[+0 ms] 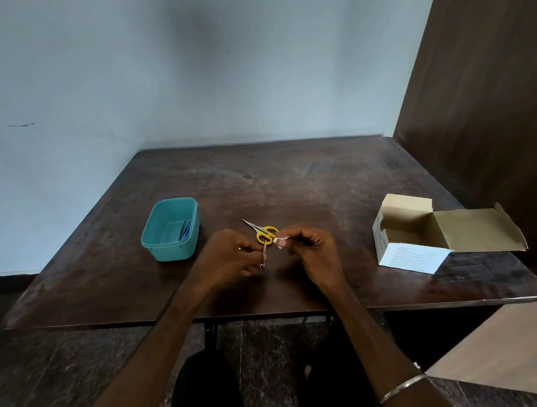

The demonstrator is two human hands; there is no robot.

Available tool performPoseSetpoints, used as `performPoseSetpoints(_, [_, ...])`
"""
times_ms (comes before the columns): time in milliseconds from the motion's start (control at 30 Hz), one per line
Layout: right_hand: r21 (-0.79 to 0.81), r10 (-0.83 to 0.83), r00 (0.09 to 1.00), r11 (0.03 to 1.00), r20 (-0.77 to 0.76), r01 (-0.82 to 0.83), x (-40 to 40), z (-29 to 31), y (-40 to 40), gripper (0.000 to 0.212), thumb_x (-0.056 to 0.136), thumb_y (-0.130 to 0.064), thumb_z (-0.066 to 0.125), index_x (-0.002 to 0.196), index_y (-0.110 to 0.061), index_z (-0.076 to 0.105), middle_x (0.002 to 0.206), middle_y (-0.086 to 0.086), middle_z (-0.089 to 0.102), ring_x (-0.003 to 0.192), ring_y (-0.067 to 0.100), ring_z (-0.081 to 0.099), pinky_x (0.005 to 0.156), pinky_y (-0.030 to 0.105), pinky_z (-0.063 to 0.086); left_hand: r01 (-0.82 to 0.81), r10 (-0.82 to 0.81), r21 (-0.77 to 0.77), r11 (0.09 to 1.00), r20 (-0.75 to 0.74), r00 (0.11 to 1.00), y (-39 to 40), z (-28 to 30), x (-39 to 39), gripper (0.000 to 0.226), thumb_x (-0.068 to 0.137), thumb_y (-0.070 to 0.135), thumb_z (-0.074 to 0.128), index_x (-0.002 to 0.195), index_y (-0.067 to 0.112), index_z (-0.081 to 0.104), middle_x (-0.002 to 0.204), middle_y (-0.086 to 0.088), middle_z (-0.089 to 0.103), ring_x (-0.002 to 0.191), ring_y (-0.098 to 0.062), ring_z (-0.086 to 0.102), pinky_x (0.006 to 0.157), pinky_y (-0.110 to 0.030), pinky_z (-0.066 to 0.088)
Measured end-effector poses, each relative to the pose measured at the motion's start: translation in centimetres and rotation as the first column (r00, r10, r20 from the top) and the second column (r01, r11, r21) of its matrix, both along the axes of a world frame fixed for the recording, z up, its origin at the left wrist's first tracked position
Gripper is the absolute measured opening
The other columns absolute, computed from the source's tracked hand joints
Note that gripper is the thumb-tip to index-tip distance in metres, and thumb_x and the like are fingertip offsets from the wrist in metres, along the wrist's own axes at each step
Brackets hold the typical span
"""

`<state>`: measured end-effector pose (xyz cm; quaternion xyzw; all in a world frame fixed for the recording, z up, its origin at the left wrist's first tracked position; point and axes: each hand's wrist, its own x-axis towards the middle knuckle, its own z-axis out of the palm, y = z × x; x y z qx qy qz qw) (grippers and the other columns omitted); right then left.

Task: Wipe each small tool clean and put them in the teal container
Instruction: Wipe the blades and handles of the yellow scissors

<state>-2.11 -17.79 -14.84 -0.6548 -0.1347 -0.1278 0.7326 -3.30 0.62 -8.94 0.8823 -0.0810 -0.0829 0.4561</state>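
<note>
Your left hand [229, 256] pinches a thin metal tool [264, 254] low on its shaft, so the upper end stands free and points toward your other hand; what kind of tool it is cannot be told at this size. Your right hand [307, 248] has its fingers [282, 241] closed on a small white wad [278, 242], probably cotton or tissue, held right at the tool's tip, which looks like the wiping step under way. Holding both just above the surface [322, 182] and near your body keeps the work steady and in clear sight. The yellow-handled scissors [262, 230] lie flat on the surface just beyond your hands, blades pointing away to the left, probably waiting their turn. The teal container [170, 229] sits to your left, near the hand that carries the tool, so the drop-off is a short reach; something blue and slender already lies against its right inner wall. The open cardboard box [418, 229] stands well apart on your right, flap laid back, likely the source of the wiping material, though its contents cannot be seen.
</note>
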Motion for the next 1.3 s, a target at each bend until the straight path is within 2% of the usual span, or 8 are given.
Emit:
performPoseSetpoints(167, [-0.004, -0.007, 1.0, 1.0, -0.021, 0.007, 0.1, -0.1, -0.2, 0.015, 0.08, 0.012, 0.071, 0.089, 0.001, 0.075, 0.075, -0.007, 0.075, 0.067, -0.001, 0.065, 0.064, 0.014, 0.048, -0.073, 0.056, 0.092, 0.993, 0.177, 0.983, 1.8, 2.8, 0.8, 0.008, 0.083, 0.014, 0.075, 0.08, 0.022, 0.076, 0.068, 0.002, 0.075, 0.062, -0.01, 0.071, 0.066, -0.025, 0.06])
performPoseSetpoints(267, [0.002, 0.016, 0.998, 1.0, -0.065, -0.016, 0.2, -0.2, -0.1, 0.011, 0.08, 0.01, 0.072, 0.086, 0.001, 0.075, 0.073, -0.003, 0.073, 0.058, 0.003, 0.06, 0.059, 0.02, 0.045, -0.158, 0.153, 0.012, 0.987, 0.199, 0.968, 3.8, 4.5, 2.3, 0.011, 0.08, 0.016, 0.077, 0.072, 0.023, 0.077, 0.067, 0.0, 0.075, 0.068, -0.02, 0.074, 0.072, -0.038, 0.062])
performPoseSetpoints(367, [0.01, 0.023, 0.995, 1.0, -0.102, -0.023, 0.3, -0.4, -0.1, 0.01, 0.081, 0.008, 0.073, 0.086, -0.001, 0.075, 0.073, 0.004, 0.071, 0.055, 0.01, 0.055, 0.054, 0.027, 0.041, -0.29, 0.294, -0.047, 0.956, 0.197, 0.935, 5.7, 6.4, 3.8, 0.01, 0.079, 0.01, 0.078, 0.074, 0.018, 0.076, 0.067, -0.005, 0.074, 0.065, -0.024, 0.073, 0.067, -0.036, 0.062])
performPoseSetpoints(533, [-0.008, 0.011, 0.994, 1.0, -0.107, -0.012, 0.3, -0.2, -0.1, 0.013, 0.081, 0.005, 0.074, 0.083, -0.007, 0.076, 0.075, 0.005, 0.072, 0.055, 0.012, 0.053, 0.052, 0.027, 0.042, -0.391, 0.368, 0.188, 0.901, 0.144, 0.919, 8.6, 8.1, 5.9, 0.002, 0.077, -0.001, 0.074, 0.078, 0.0, 0.075, 0.07, -0.016, 0.073, 0.041, -0.015, 0.066, 0.042, -0.022, 0.055])
performPoseSetpoints(633, [-0.018, 0.003, 0.993, 1.0, -0.121, -0.006, 0.3, -0.1, -0.1, 0.015, 0.081, 0.005, 0.074, 0.082, -0.01, 0.076, 0.074, -0.001, 0.073, 0.055, 0.007, 0.054, 0.051, 0.023, 0.042, -0.384, 0.396, 0.361, 0.85, 0.043, 0.917, 9.5, 7.5, 7.1, 0.007, 0.077, -0.002, 0.075, 0.074, -0.007, 0.072, 0.07, -0.024, 0.072, 0.037, -0.018, 0.064, 0.036, -0.024, 0.052])
performPoseSetpoints(733, [-0.03, 0.001, 0.992, 1.0, -0.129, -0.005, 0.2, -0.2, -0.1, 0.011, 0.082, 0.004, 0.074, 0.084, -0.006, 0.077, 0.075, 0.001, 0.072, 0.058, 0.005, 0.056, 0.052, 0.023, 0.042, -0.353, 0.414, 0.48, 0.803, -0.024, 0.91, 9.7, 6.4, 8.1, 0.018, 0.079, 0.0, 0.076, 0.066, -0.007, 0.067, 0.052, -0.018, 0.067, 0.033, -0.019, 0.062, 0.033, -0.023, 0.047])
performPoseSetpoints(900, [-0.048, 0.001, 0.992, 0.999, -0.125, -0.007, 0.3, -0.2, -0.1, 0.011, 0.081, 0.002, 0.075, 0.084, -0.009, 0.077, 0.074, 0.0, 0.072, 0.06, 0.006, 0.056, 0.052, 0.023, 0.043, -0.318, 0.398, 0.584, 0.747, -0.009, 0.917, 9.3, 4.5, 8.3, 0.017, 0.081, 0.001, 0.072, 0.07, 0.001, 0.06, 0.042, -0.008, 0.062, 0.035, -0.016, 0.061, 0.038, -0.022, 0.046])
performPoseSetpoints(1300, [-0.073, -0.02, 0.992, 0.997, -0.123, 0.011, 0.4, -0.5, -0.3, 0.008, 0.083, -0.003, 0.075, 0.086, -0.009, 0.078, 0.077, 0.006, 0.073, 0.066, 0.017, 0.058, 0.053, 0.028, 0.045, -0.272, 0.349, 0.706, 0.654, 0.037, 0.936, 9.3, 3.3, 8.4, 0.019, 0.084, 0.004, 0.066, 0.103, 0.001, 0.066, 0.089, -0.014, 0.066, 0.081, -0.028, 0.067, 0.068, -0.031, 0.053])
